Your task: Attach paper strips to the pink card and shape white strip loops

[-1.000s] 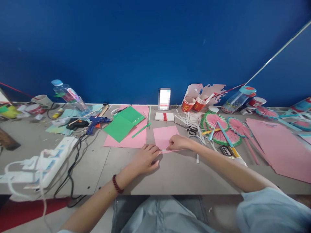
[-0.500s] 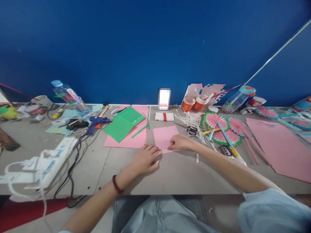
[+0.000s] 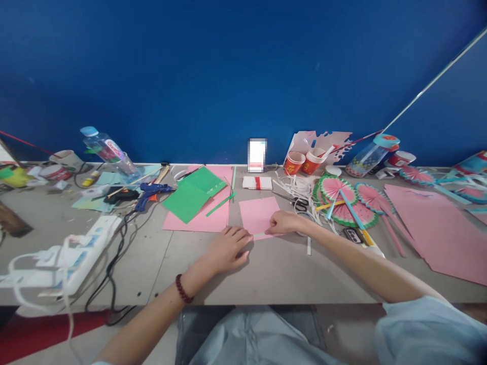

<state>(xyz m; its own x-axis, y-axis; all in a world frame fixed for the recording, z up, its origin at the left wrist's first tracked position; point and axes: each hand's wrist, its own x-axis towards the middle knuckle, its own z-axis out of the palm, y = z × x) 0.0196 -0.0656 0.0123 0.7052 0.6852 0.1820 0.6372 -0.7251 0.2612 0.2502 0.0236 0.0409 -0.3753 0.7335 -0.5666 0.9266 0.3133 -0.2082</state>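
A small pink paper square (image 3: 258,214) lies flat on the grey table, with a thin pale strip (image 3: 259,234) along its near edge. My left hand (image 3: 229,248) rests palm down at the square's near left corner, fingers stretched out and fingertips touching the paper by the strip's left end. Over the right end of that strip, my right hand (image 3: 283,222) is closed, its curled fingers pressed down on the paper. Whether anything is pinched inside them is hidden. Left of the square, green paper (image 3: 194,195) and a narrow green strip (image 3: 221,204) lie on a larger pink sheet (image 3: 178,223).
Scissors (image 3: 300,204), a white cable (image 3: 294,185) and watermelon-patterned paper fans (image 3: 348,203) lie to the right, with a large pink sheet (image 3: 445,233) beyond. At left are a blue glue gun (image 3: 150,193), a power strip (image 3: 89,253) and a tilted bottle (image 3: 114,152). A phone (image 3: 257,154) stands behind.
My right hand has slid slightly to the right along the near edge of the pink square, showing a little more of the pale strip. My left hand has stayed in place.
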